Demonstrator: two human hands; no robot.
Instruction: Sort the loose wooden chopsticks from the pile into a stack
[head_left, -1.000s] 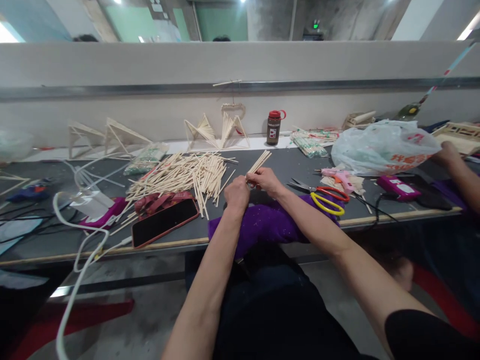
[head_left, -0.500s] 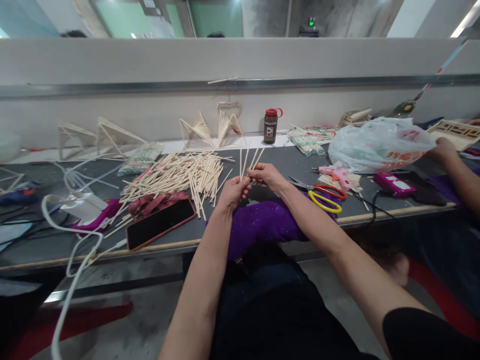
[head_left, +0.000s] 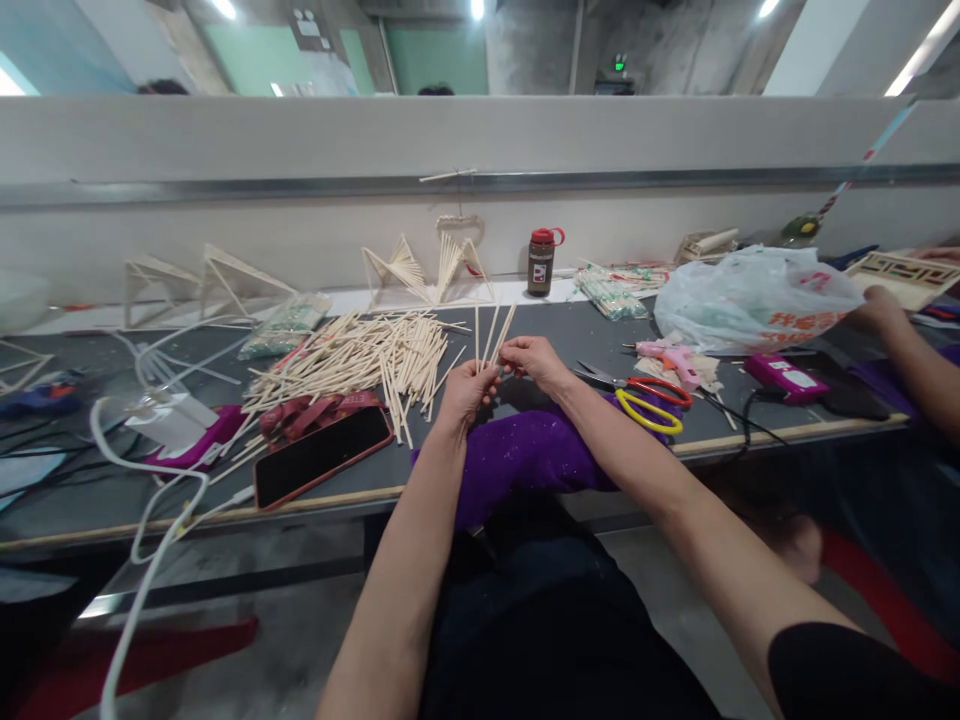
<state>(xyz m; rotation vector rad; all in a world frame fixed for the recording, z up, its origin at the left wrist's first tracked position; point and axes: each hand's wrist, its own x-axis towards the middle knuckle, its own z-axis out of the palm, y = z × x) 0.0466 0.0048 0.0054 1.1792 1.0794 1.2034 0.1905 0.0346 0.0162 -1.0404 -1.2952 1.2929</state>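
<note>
Sticks [head_left: 503, 334] fan upward over the dark tabletop [head_left: 592, 345], your left hand [head_left: 469, 390] clamped on their lower ends. Your right hand [head_left: 532, 362] is just beside it, fingers bunched together; whether they pinch anything, I cannot tell. Purple cloth [head_left: 529, 460] lies nearer you, scissors [head_left: 624, 384] at its right end.

A craft or model-making workshop is suggested by the long dark-grey worktop [head_left: 600, 340], strewn with a loose heap of thin pale wooden sticks [head_left: 375, 355], a pink plastic glue gun [head_left: 679, 364] and red-and-yellow-handled metal scissors [head_left: 621, 384]. Angular stick-built models [head_left: 401, 264] are lined up behind.
</note>
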